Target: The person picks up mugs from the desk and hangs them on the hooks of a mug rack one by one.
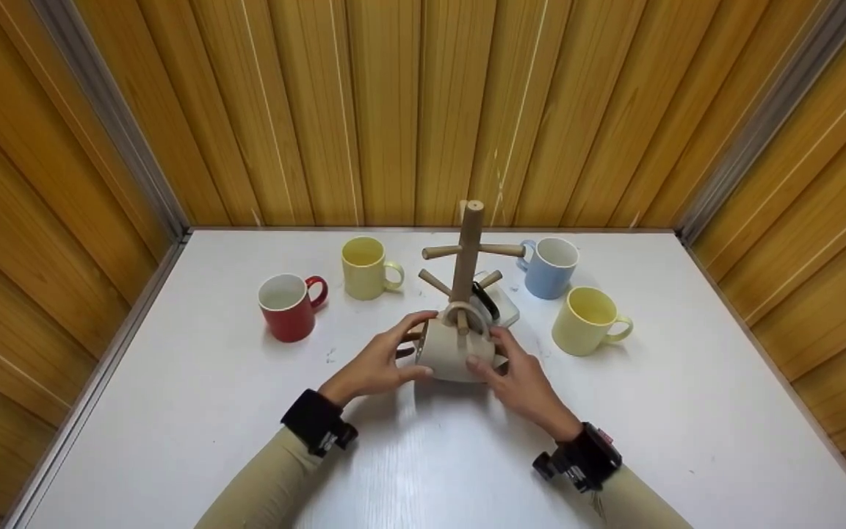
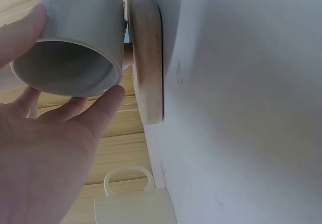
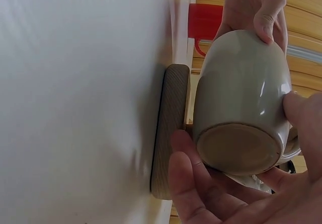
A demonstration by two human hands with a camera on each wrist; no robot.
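Observation:
A grey-beige mug (image 1: 452, 354) lies on its side at the front of a wooden mug tree (image 1: 467, 257), its handle (image 1: 476, 317) looped around a low front peg. At the open end, my left hand (image 1: 382, 360) grips the mug, fingertips right at the rim in the left wrist view. My right hand (image 1: 524, 378) holds the base end, its thumb on the wall and its fingers around the bottom (image 3: 239, 148). The tree's round wooden base (image 2: 147, 58) stands on the table, just beside the mug in both wrist views.
A red mug (image 1: 291, 319) and a yellow mug (image 1: 364, 279) stand at left. To the right are a light blue mug (image 1: 549, 273) and another yellow mug (image 1: 583, 330). Behind the tree, a black object (image 1: 487, 300) lies on a white block (image 1: 507, 312). Wood-patterned walls (image 1: 379, 110) enclose the white table.

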